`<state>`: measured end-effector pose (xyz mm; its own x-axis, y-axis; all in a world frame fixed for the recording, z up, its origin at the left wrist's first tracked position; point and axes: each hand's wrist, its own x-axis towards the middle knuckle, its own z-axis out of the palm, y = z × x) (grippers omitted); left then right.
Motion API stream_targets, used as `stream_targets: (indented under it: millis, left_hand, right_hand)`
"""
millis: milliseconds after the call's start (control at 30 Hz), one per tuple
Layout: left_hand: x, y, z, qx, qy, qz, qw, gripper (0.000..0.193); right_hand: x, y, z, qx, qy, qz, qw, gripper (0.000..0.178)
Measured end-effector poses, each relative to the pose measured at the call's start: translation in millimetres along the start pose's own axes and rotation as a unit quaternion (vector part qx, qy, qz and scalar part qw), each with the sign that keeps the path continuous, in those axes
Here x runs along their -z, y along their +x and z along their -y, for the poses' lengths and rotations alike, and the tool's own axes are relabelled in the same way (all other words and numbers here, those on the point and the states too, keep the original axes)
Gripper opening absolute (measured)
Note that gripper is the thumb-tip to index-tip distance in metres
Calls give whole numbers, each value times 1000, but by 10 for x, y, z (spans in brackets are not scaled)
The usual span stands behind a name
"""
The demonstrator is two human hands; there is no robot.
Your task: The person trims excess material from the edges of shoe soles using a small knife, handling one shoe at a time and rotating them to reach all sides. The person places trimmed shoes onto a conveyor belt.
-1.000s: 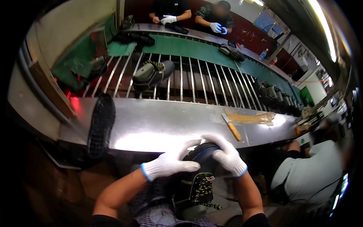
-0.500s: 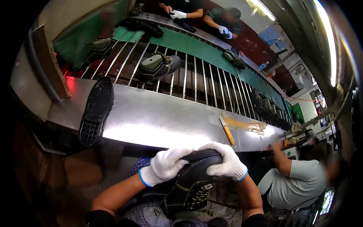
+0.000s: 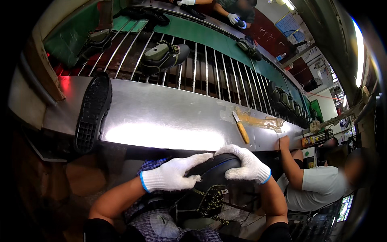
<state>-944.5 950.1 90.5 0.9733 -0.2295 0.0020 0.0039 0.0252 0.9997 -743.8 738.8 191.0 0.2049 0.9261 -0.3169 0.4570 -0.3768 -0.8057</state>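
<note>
A black shoe (image 3: pixel 196 197) with yellow stitching and yellow-flecked black laces is tilted over my lap, its toe toward the bench. My left hand (image 3: pixel 171 175), in a white knit glove with a blue cuff, grips the left side of the toe, thumb on the upper. Around the right side of the toe curls my right hand (image 3: pixel 245 165), gloved alike, fingers over the far edge. A thick dark rim (image 3: pixel 221 156) edges the toe between my hands; whether it is a separate sole I cannot tell. The shoe's underside is hidden.
On the steel bench (image 3: pixel 161 109) lie a black shoe sole (image 3: pixel 93 113) and a wooden-handled knife (image 3: pixel 242 128) beside brown residue (image 3: pixel 262 121). Beyond, a rail rack (image 3: pixel 195 68) carries shoes, including one grey-topped shoe (image 3: pixel 163 58). A co-worker (image 3: pixel 322 185) sits at right; others work across.
My left hand has shifted left and flattened along the toe. The shoe's toe has turned, showing more of its upper. The bench sits slightly higher in view, and the co-worker's arm has moved.
</note>
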Motion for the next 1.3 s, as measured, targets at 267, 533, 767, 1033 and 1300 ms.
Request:
stream_targets:
  millis: [267,533,767,1033,1300]
  left_hand:
    - [-167,-152,-23,-131,156,-149,968,89]
    - [-392,-306,92,-124,118,-162,972,100]
    - [-647,-529,40,-181,-58,-228,955,118]
    - [793,-115,-751,-48,186,-256,947,35]
    - [744,137,-74,-38,244,-233,940,43]
  right_hand:
    - [14,66,26,1,50,-5,999,83]
    - [-54,33,-43,19,29,-42,999,86]
    - [-711,150,-231,249,442,-132,852,82]
    - [-923,406,264,36,223,-67,972,105]
    - [-1062,178,-195,38,25,-115,992,81]
